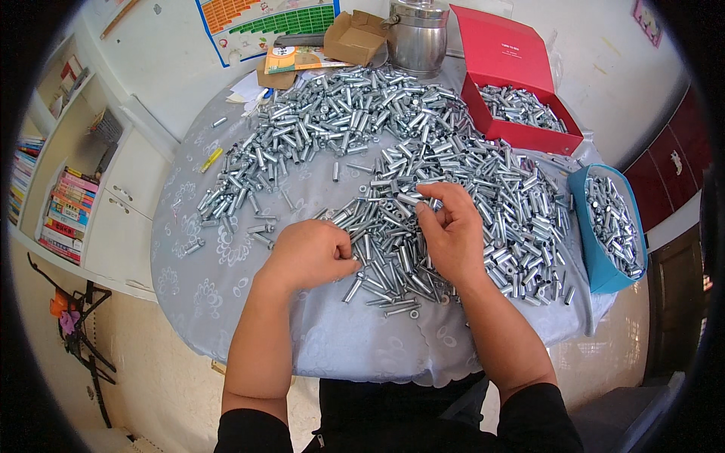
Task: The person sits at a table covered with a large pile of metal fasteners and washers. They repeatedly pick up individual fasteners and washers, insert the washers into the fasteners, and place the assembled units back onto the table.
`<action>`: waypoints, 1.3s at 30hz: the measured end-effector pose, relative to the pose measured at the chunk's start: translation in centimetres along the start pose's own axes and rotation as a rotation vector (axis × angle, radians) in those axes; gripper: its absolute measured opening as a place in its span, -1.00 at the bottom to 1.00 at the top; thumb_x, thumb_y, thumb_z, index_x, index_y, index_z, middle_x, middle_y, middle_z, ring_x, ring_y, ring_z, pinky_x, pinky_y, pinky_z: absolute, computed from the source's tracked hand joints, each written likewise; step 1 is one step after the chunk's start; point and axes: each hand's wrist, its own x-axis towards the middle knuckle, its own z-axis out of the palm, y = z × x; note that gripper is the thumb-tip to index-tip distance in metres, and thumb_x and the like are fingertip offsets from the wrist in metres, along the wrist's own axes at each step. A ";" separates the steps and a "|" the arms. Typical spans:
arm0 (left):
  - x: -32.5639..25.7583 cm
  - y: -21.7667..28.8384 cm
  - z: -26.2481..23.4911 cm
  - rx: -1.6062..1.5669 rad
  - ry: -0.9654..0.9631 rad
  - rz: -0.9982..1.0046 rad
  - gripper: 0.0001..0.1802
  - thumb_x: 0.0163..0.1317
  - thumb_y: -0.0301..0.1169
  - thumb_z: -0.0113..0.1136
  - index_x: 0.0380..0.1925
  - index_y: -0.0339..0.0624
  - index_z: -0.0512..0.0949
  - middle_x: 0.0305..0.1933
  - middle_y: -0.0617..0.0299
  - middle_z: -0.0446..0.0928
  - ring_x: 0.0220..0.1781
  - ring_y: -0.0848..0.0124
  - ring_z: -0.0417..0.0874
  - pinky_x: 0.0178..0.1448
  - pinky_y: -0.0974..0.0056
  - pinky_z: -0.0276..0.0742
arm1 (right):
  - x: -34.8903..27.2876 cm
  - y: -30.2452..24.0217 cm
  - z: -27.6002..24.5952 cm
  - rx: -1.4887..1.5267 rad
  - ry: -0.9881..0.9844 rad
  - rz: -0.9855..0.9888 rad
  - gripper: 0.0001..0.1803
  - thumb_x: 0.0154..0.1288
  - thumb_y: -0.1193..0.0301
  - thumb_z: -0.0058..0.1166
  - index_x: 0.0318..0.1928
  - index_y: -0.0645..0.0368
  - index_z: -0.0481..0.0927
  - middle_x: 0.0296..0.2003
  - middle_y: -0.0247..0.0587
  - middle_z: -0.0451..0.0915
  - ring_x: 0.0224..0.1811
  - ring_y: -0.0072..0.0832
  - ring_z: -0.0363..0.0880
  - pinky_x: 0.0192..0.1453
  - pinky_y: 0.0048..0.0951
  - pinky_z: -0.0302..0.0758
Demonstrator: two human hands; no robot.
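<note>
Picking seems under way among metal bolts (521, 215), heaped centre, far and right; whether our curled left hand (311, 253) or half-pinched right hand (458, 238) grips any, we cannot tell; next requires isolating one.

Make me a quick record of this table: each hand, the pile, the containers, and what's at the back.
Left hand: fingers curled at the near edge of the pile; grip unclear
Right hand: thumb and forefinger close together over the pile; grip unclear
Pile: loose silvery bolts and sleeves
Containers: open red box and blue bin, both holding metal parts
Back: metal pot, open cardboard box
</note>
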 end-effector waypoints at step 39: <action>2.3 0.9 3.0 -1.246 0.331 -0.022 -0.75 0.31 -0.60 0.19 -0.02 -0.39 0.61 -0.13 0.03 0.69 -0.18 0.33 0.76 -0.09 0.33 0.73 | -0.3 0.3 0.4 0.268 -0.177 0.174 -0.77 0.25 0.49 0.30 -0.08 0.22 0.68 -0.30 -0.33 0.66 -0.58 -0.74 0.34 -0.45 -0.61 0.35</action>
